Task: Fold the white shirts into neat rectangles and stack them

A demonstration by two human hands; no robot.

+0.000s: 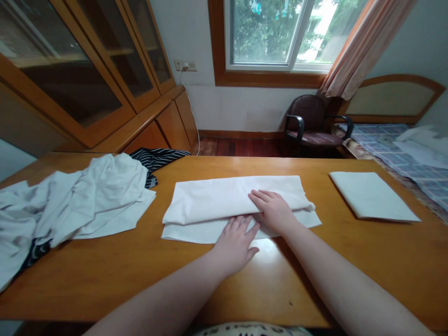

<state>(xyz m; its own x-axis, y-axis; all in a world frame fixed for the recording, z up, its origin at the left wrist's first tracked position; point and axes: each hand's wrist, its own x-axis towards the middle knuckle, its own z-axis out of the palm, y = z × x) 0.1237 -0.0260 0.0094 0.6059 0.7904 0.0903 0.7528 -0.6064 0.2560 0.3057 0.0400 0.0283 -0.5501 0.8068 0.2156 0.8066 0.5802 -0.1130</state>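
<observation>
A white cloth (210,198), partly folded into a wide band, lies on the wooden table in front of me. A single lower layer of it sticks out along the near edge. My left hand (236,242) rests flat with fingers spread, its fingertips on that lower layer near the fold. My right hand (272,207) lies on the folded upper part, fingers stretched out to the left and its thumb side hidden. Neither hand grips the cloth. What is under the right palm is hidden.
A rumpled pile of white cloth (94,196) with a black striped piece (157,158) covers the table's (140,275) left side. A neatly folded white cloth (374,196) lies at the right. Beyond are a glass-door cabinet (140,100), an armchair (311,119) and a bed (402,154).
</observation>
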